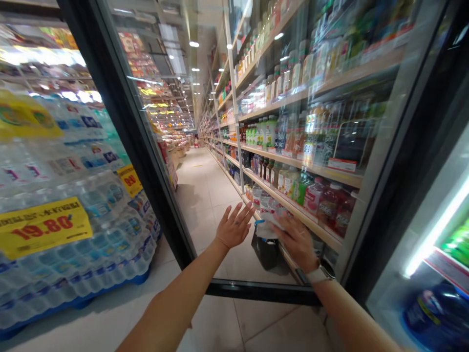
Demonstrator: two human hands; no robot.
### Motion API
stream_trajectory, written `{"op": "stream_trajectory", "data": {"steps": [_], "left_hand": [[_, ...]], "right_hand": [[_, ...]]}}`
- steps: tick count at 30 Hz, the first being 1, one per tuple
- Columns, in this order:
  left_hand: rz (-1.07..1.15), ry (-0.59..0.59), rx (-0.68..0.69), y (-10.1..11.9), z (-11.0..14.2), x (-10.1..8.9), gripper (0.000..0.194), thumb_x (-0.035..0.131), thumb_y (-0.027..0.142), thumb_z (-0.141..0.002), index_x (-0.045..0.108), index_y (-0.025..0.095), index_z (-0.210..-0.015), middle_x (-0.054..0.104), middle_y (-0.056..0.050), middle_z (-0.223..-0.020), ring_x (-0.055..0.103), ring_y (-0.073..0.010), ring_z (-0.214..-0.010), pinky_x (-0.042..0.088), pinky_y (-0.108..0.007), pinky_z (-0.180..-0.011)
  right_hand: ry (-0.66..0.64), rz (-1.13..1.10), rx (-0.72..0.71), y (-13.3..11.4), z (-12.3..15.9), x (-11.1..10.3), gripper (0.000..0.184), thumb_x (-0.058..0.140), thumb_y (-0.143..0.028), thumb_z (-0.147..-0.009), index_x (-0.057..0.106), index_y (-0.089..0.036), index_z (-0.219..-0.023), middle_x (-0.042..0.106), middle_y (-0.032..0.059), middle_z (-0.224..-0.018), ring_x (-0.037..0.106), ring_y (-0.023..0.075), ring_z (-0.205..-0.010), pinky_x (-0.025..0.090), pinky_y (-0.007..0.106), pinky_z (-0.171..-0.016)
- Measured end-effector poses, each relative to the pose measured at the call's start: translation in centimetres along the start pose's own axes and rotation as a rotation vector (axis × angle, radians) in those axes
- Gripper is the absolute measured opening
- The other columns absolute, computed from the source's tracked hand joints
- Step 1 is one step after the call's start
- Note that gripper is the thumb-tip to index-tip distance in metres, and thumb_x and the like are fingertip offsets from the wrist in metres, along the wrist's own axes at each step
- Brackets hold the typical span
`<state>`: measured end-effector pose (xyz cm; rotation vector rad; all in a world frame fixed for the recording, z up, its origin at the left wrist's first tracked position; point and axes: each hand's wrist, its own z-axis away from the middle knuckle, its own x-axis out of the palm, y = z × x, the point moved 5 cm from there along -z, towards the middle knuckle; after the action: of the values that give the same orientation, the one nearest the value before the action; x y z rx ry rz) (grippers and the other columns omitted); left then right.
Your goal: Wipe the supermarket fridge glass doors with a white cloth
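In front of me is a glass door [146, 171] with a black frame, standing swung open. My left hand [235, 227] is held up at the glass with its fingers stretched and slightly apart, holding nothing. Beside it, my right hand [296, 239], slightly blurred, presses a white cloth [264, 228] against the pane. The palm and fingers cover part of the cloth. A watch [324, 270] with a light strap is on the right wrist.
Through the pane, shelves of bottled drinks [293, 188] line an aisle [198, 181]. A dark grey container [266, 252] stands on the floor. Stacked water bottle packs [110, 244] with a yellow price sign [44, 227] fill the left. A lit cooler [432, 244] is at right.
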<state>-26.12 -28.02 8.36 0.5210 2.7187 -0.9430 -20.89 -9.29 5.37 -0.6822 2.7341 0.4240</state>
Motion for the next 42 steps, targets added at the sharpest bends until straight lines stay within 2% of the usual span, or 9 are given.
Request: {"op": "stream_trajectory", "data": {"steps": [6, 10, 16, 23, 28, 32, 35, 38, 42], "left_hand": [[0.012, 0.007, -0.007, 0.0, -0.1, -0.2, 0.056, 0.044, 0.031, -0.09, 0.036, 0.019, -0.144, 0.047, -0.006, -0.142, 0.022, -0.0203, -0.143, 0.008, -0.041, -0.12], [0.021, 0.016, -0.008, 0.1, -0.2, -0.3, 0.057, 0.045, 0.031, -0.089, 0.036, 0.018, -0.144, 0.047, -0.006, -0.142, 0.022, -0.0204, -0.143, 0.009, -0.041, -0.12], [0.021, 0.025, -0.005, 0.1, -0.3, -0.5, 0.056, 0.047, 0.031, -0.089, 0.039, 0.019, -0.142, 0.05, -0.006, -0.14, 0.022, -0.0201, -0.143, 0.01, -0.041, -0.12], [0.01, -0.002, -0.01, 0.1, -0.1, -0.2, 0.055, 0.048, 0.032, -0.088, 0.041, 0.021, -0.142, 0.049, -0.006, -0.141, 0.026, -0.0205, -0.142, 0.01, -0.041, -0.12], [0.003, 0.012, -0.003, 0.1, -0.1, -0.3, 0.051, 0.044, 0.032, -0.09, 0.043, 0.021, -0.14, 0.049, -0.004, -0.14, 0.024, -0.0195, -0.143, 0.009, -0.041, -0.12], [0.012, 0.021, -0.007, 0.0, 0.0, -0.1, 0.052, 0.043, 0.032, -0.09, 0.041, 0.019, -0.141, 0.049, -0.005, -0.14, 0.023, -0.0201, -0.143, 0.009, -0.041, -0.12], [0.018, 0.008, -0.005, 0.0, 0.0, 0.0, 0.055, 0.046, 0.033, -0.09, 0.038, 0.019, -0.143, 0.049, -0.006, -0.14, 0.023, -0.0203, -0.143, 0.009, -0.041, -0.12], [0.014, 0.008, -0.001, 0.0, -0.1, -0.1, 0.056, 0.045, 0.032, -0.09, 0.037, 0.019, -0.144, 0.049, -0.006, -0.141, 0.023, -0.0203, -0.143, 0.009, -0.041, -0.12], [0.01, 0.0, -0.006, 0.0, -0.2, -0.4, 0.057, 0.044, 0.031, -0.09, 0.035, 0.02, -0.144, 0.048, -0.006, -0.142, 0.023, -0.0203, -0.143, 0.009, -0.04, -0.12]], "right_hand": [[0.454, 0.184, 0.365, 6.5, -0.4, -5.5, 0.051, 0.04, 0.0, -0.084, 0.062, -0.025, -0.123, 0.058, 0.0063, -0.134, 0.046, 0.026, -0.131, 0.038, 0.053, -0.108], [0.614, 0.206, 0.496, 7.4, -0.2, -6.2, 0.056, 0.038, -0.001, -0.082, 0.057, -0.022, -0.13, 0.054, 0.0087, -0.137, 0.046, 0.0285, -0.13, 0.04, 0.054, -0.106], [0.339, 0.056, 0.337, 2.4, -0.2, -1.7, 0.057, 0.039, -0.001, -0.087, 0.049, -0.027, -0.137, 0.05, 0.0076, -0.141, 0.045, 0.0266, -0.132, 0.041, 0.05, -0.108], [-0.155, -0.202, -0.165, -6.2, 5.0, 4.9, 0.035, 0.043, -0.011, -0.095, 0.061, -0.024, -0.122, 0.063, 0.0002, -0.128, 0.053, 0.0135, -0.123, 0.045, 0.03, -0.106], [-0.249, -0.307, -0.319, -8.2, 7.3, 6.8, 0.027, 0.045, -0.018, -0.097, 0.065, -0.024, -0.114, 0.066, -0.0008, -0.123, 0.057, 0.01, -0.119, 0.048, 0.027, -0.101], [-0.201, -0.205, -0.272, -6.0, 4.3, 5.0, 0.031, 0.045, -0.015, -0.096, 0.062, -0.024, -0.12, 0.061, -0.0003, -0.13, 0.049, 0.0138, -0.128, 0.043, 0.033, -0.106], [-0.116, -0.05, -0.114, -2.4, 1.2, 2.2, 0.04, 0.045, -0.009, -0.093, 0.057, -0.026, -0.128, 0.057, 0.0025, -0.135, 0.043, 0.0178, -0.134, 0.035, 0.04, -0.113], [0.107, 0.088, 0.09, 1.8, -0.5, -1.3, 0.047, 0.048, -0.005, -0.09, 0.058, -0.031, -0.127, 0.059, 0.0021, -0.133, 0.043, 0.0208, -0.134, 0.033, 0.045, -0.114], [0.494, 0.203, 0.39, 6.8, -0.3, -5.5, 0.054, 0.039, -0.003, -0.087, 0.054, -0.027, -0.133, 0.054, 0.0072, -0.138, 0.043, 0.0283, -0.133, 0.037, 0.056, -0.108]]}}
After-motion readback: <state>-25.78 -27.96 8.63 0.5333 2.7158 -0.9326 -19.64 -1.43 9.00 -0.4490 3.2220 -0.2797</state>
